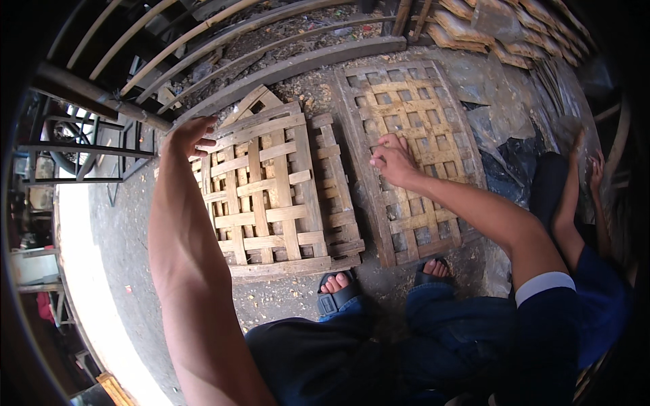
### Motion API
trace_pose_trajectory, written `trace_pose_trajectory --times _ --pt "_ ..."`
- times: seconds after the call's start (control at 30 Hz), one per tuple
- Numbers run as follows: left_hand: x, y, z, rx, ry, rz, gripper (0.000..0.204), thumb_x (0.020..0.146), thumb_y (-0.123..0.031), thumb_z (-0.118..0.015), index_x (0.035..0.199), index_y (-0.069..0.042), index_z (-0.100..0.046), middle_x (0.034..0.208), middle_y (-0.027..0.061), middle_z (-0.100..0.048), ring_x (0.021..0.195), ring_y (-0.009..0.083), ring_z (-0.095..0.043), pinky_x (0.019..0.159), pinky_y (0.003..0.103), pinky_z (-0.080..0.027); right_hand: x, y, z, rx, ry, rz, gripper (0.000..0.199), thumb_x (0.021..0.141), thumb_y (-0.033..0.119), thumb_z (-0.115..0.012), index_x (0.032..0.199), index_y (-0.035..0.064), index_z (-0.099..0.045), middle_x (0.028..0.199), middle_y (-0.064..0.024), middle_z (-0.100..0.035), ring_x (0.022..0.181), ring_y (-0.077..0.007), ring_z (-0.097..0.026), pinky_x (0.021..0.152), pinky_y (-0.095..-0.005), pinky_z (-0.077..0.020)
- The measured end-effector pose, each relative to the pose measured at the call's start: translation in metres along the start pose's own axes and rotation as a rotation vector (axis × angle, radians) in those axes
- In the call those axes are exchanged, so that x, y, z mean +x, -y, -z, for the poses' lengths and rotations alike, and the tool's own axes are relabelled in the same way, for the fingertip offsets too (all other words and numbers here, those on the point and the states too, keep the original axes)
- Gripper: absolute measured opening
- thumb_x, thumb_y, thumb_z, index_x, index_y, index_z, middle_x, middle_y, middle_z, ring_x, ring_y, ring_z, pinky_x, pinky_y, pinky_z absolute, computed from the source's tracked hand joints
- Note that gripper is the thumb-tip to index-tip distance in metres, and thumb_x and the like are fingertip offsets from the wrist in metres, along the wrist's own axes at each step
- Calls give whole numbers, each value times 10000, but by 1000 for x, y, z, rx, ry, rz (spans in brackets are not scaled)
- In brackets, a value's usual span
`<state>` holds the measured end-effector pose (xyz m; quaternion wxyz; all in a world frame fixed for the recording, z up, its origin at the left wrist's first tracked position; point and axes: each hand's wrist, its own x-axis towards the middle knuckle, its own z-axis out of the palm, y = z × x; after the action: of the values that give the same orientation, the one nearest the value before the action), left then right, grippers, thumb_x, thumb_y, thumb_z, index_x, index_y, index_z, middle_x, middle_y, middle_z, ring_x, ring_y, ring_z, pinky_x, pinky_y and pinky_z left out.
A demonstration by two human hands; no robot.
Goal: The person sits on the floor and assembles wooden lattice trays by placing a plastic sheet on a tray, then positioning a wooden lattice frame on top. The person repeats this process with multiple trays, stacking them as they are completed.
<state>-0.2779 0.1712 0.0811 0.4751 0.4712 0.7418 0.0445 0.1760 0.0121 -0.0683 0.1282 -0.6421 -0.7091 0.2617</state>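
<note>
On the left, a stack of woven wooden lattice panels (284,214) lies on the ground, its slats crossing in an open weave. My left hand (194,137) is at the stack's far left corner, fingers stretched out and apart; I cannot tell whether they touch it. To the right lies another lattice panel (433,128), its yellowish woven slats set in a weathered grey-brown frame. Over this panel's left part is my right hand (395,160), fingers curled with thumb and forefinger close together. Whatever they may pinch is too small to make out.
A wooden beam (291,71) and slatted railing run along the far side. Stacked pale slabs (460,30) stand far right, with dark plastic sheeting (511,159) below. Another person's arm (570,196) shows at right. Black metal frames (88,149) stand left. My sandalled feet are beside the panels.
</note>
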Motion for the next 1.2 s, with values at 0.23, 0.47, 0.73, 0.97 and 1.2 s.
trace_pose_trajectory --times 0.23,0.47,0.73,0.97,1.2 --pt "3 4 3 1 -17 37 613 991 -492 -539 1494 -164 -422 1530 139 -420 1276 338 -543 1027 564 -425 11 -8 2 1 -35 58 130 937 239 -641 904 133 -709 1225 -49 -532 1170 -279 -466 1037 -431 -349" --pt "0 6 1 12 -8 58 583 1020 -474 -491 1505 -165 -395 1509 92 -442 1254 285 -551 1027 519 -424 -3 -4 46 -13 58 356 133 944 229 -626 916 103 -657 1065 -62 -568 1104 -262 -506 929 -424 -389" --pt "2 3 2 0 15 38 608 1007 -466 -511 1508 -142 -393 1542 154 -414 1325 353 -503 1053 565 -406 -85 44 44 242 678 277 163 944 183 -611 936 22 -638 962 -165 -672 906 -307 -661 781 -415 -505" --pt "-1 -10 -7 20 18 24 637 995 -495 -522 1508 -140 -394 1522 144 -440 1295 337 -526 1028 560 -418 -94 44 23 120 671 490 173 871 114 -626 1013 43 -693 1045 -136 -692 996 -307 -669 860 -437 -525" --pt "2 -2 1 3 43 31 622 1000 -494 -525 1508 -160 -397 1497 147 -470 1302 357 -517 1043 593 -399 -69 18 40 138 492 443 159 864 91 -636 1011 42 -668 1054 -119 -623 957 -316 -632 869 -444 -501"
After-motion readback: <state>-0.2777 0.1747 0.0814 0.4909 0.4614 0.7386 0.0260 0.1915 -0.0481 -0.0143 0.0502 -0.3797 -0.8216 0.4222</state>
